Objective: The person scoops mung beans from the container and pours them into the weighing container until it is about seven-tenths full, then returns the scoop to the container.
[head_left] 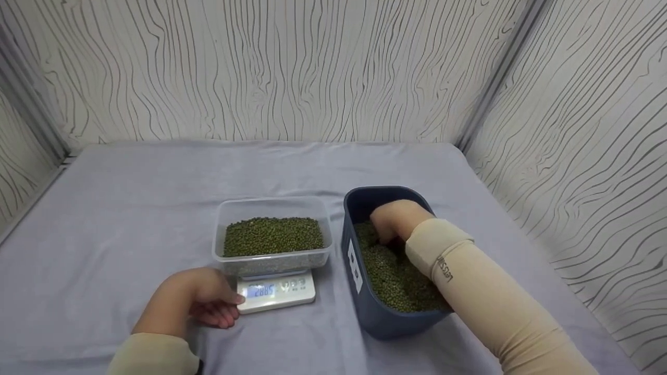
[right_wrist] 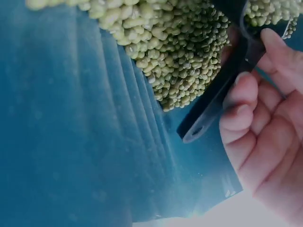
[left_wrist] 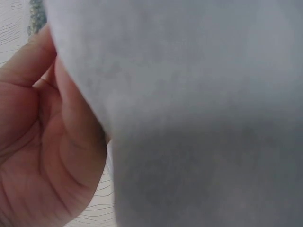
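Observation:
Inside a deep dark-blue bin (head_left: pixel 388 323), my right hand (head_left: pixel 398 216) grips the black handle (right_wrist: pixel 215 101) of a scoop, its thumb and curled fingers around the handle in the right wrist view. The scoop's head is mostly hidden; green mung beans (head_left: pixel 388 276) lie around it. To the left, a clear plastic container (head_left: pixel 279 262) holding more mung beans (head_left: pixel 273 234) sits on a white digital scale (head_left: pixel 292 299) with a lit display. Beside the scale's left edge, my left hand (head_left: pixel 211 297) has relaxed fingers, with the thumb touching the corner.
A pale grey-lilac cloth (head_left: pixel 130 208) covers the table. White panels with wavy lines (head_left: pixel 260 67) stand behind and at both sides. A white label (head_left: pixel 355 265) is stuck on the bin's left wall. A blurred pale surface (left_wrist: pixel 199 94) fills most of the left wrist view.

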`<action>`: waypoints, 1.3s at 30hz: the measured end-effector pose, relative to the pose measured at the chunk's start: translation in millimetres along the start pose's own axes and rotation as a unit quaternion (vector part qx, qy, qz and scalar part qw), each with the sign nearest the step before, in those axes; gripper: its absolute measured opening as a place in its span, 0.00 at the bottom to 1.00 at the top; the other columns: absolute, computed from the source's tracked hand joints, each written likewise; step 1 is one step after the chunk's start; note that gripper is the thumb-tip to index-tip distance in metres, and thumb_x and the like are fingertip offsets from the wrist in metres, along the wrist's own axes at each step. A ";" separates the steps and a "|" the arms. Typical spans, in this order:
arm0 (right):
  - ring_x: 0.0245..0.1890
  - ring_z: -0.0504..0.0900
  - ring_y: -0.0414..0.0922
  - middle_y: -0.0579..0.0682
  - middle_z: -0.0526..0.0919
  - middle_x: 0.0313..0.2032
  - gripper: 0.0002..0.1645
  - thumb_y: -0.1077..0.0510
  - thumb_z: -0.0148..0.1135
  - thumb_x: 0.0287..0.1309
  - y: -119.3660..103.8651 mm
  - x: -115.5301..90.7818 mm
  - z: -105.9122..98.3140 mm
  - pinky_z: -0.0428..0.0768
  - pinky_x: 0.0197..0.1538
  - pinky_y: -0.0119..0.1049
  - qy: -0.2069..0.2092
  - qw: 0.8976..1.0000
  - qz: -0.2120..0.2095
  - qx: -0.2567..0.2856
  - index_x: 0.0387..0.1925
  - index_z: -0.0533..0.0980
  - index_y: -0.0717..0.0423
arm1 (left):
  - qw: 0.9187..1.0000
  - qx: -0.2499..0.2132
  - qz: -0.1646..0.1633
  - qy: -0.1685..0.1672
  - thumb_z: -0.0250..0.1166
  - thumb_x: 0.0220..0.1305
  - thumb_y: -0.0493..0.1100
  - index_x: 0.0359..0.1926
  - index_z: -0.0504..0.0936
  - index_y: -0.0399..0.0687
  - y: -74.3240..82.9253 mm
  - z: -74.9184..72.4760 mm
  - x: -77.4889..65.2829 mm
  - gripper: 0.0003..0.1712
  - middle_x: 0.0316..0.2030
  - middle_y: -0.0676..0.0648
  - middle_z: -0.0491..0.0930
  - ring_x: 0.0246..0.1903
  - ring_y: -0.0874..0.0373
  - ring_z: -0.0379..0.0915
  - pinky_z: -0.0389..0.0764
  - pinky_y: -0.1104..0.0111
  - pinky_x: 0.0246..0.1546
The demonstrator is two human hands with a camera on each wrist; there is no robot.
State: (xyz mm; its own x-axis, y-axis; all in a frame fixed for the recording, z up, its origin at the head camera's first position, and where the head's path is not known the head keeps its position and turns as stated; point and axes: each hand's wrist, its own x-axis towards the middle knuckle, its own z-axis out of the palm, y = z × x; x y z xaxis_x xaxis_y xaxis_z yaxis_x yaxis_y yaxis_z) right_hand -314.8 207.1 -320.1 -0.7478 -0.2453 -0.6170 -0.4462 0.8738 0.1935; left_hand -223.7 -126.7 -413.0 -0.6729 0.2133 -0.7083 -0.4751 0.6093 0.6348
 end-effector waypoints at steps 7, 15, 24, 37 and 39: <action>0.12 0.64 0.40 0.43 0.63 0.10 0.24 0.60 0.58 0.54 -2.0 -2.5 2.0 0.63 0.17 0.32 -0.026 0.997 -0.019 0.067 0.08 0.61 0.45 | 1.000 0.012 -0.003 -0.002 0.61 0.60 0.45 0.27 0.82 0.35 1.0 -1.2 0.8 0.16 0.22 0.45 0.82 0.18 0.62 0.77 0.81 0.72 0.25; 0.14 0.67 0.41 0.44 0.69 0.13 0.14 0.59 0.59 0.54 -0.2 -6.5 3.5 0.66 0.18 0.33 -0.042 0.993 -0.023 0.105 0.15 0.71 0.45 | 1.000 0.017 0.001 -0.007 0.60 0.61 0.45 0.27 0.82 0.35 1.4 -1.0 1.2 0.16 0.22 0.45 0.82 0.19 0.61 0.77 0.81 0.72 0.26; 0.14 0.66 0.41 0.45 0.69 0.13 0.16 0.61 0.55 0.56 9.2 -7.0 2.9 0.65 0.18 0.32 -0.069 0.988 -0.048 0.129 0.15 0.70 0.48 | 1.000 0.013 -0.001 -0.008 0.60 0.61 0.45 0.28 0.82 0.34 1.0 -0.6 1.0 0.16 0.23 0.45 0.82 0.19 0.61 0.77 0.81 0.72 0.26; 0.13 0.61 0.41 0.44 0.59 0.10 0.21 0.68 0.47 0.53 27.8 -14.0 -2.7 0.60 0.19 0.31 -0.074 0.966 -0.100 0.228 0.09 0.59 0.49 | 1.000 0.014 -0.007 -0.005 0.60 0.61 0.45 0.27 0.82 0.35 1.5 -0.2 0.2 0.16 0.21 0.46 0.81 0.18 0.63 0.76 0.80 0.73 0.24; 0.12 0.62 0.40 0.44 0.60 0.11 0.21 0.69 0.46 0.52 29.7 -16.5 -4.5 0.62 0.20 0.31 -0.070 0.964 -0.106 0.234 0.09 0.58 0.50 | 1.000 0.013 -0.008 -0.002 0.61 0.60 0.45 0.27 0.82 0.35 1.8 0.1 0.0 0.15 0.21 0.46 0.81 0.18 0.62 0.76 0.80 0.73 0.24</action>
State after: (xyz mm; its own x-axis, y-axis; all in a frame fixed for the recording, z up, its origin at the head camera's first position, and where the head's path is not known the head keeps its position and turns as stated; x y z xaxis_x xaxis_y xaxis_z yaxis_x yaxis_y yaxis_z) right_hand -317.9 235.2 -300.7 -0.5756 -0.4091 -0.7080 -0.2869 0.9118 -0.2936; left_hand -224.5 -125.6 -411.8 -0.6624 0.2070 -0.7200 -0.4707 0.6327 0.6149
